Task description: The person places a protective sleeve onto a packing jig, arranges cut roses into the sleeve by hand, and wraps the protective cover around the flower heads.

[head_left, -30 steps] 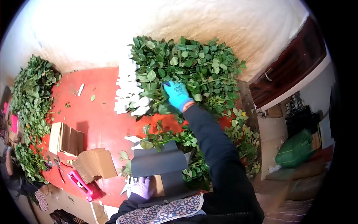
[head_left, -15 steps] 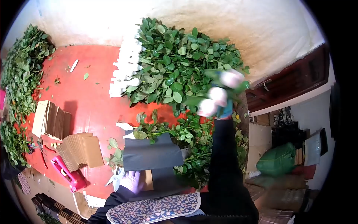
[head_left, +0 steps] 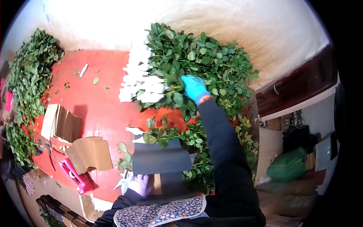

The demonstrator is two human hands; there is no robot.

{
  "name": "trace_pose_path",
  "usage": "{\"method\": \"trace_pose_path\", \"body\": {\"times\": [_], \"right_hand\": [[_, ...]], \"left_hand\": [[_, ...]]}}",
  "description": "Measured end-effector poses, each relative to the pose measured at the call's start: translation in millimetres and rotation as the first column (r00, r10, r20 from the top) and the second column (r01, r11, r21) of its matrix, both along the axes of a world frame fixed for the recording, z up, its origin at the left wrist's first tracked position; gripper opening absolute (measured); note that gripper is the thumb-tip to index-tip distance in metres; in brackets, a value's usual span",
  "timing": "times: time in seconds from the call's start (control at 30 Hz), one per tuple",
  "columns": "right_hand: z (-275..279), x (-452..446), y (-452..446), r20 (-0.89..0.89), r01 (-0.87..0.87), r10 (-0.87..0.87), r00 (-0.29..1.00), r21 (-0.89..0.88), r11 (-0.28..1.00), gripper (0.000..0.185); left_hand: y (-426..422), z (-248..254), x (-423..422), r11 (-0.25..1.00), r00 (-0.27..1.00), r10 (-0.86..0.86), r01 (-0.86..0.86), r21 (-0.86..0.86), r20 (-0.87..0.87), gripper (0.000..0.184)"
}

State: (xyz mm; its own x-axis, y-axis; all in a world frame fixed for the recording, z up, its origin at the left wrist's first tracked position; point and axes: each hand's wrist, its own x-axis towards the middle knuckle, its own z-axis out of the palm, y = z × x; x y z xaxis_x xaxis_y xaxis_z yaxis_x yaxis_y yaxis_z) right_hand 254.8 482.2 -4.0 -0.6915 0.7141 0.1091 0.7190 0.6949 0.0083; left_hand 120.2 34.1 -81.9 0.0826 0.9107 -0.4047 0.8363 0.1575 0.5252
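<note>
My right hand [head_left: 194, 87], in a blue glove, is closed round the stems of several roses with white-sleeved heads [head_left: 152, 89]. These heads point left, over the front of the big leafy pile [head_left: 211, 60]. My left hand [head_left: 140, 185], in a pale purple glove, lies with its fingers apart at the near edge of the table, beside brown cardboard [head_left: 155, 184] and the dark corrugated sheet [head_left: 160, 157]. Leafy stems [head_left: 177, 136] lie just beyond that sheet, with white-covered heads at their left end.
Folded brown cardboard [head_left: 62, 123] and fanned cardboard pieces [head_left: 90, 153] rest on the red table [head_left: 102, 113]. Near them are a pink stapler [head_left: 77, 177] and red-handled cutters [head_left: 50, 155]. More foliage [head_left: 30, 79] lines the left side. A green sack [head_left: 287, 164] is at right.
My right hand swung out to the right with pinkish blooms facing me, then came back left over the pile; the heads now point left. My left hand stays by the sheet.
</note>
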Motion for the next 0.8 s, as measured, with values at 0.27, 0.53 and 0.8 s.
{"method": "trace_pose_path", "body": {"times": [0.27, 0.53, 0.8], "right_hand": [[-12, 159, -14, -0.873, -0.243, -0.301, 0.383, -0.41, 0.879, 0.032], [-2, 217, 1, -0.877, -0.155, -0.272, 0.396, -0.355, 0.922, 0.031], [-27, 411, 81, -0.745, -0.706, -0.615, -0.259, -0.288, 0.647, 0.043]], "left_hand": [[0, -3, -3, 0.99, 0.997, 0.015, -0.004, -0.137, 0.077, 0.073], [1, 5, -5, 0.996, 0.996, 0.019, -0.011, -0.093, 0.084, 0.071], [-2, 1, -4, 1.0, 0.998, 0.021, -0.02, -0.024, 0.067, 0.07]]}}
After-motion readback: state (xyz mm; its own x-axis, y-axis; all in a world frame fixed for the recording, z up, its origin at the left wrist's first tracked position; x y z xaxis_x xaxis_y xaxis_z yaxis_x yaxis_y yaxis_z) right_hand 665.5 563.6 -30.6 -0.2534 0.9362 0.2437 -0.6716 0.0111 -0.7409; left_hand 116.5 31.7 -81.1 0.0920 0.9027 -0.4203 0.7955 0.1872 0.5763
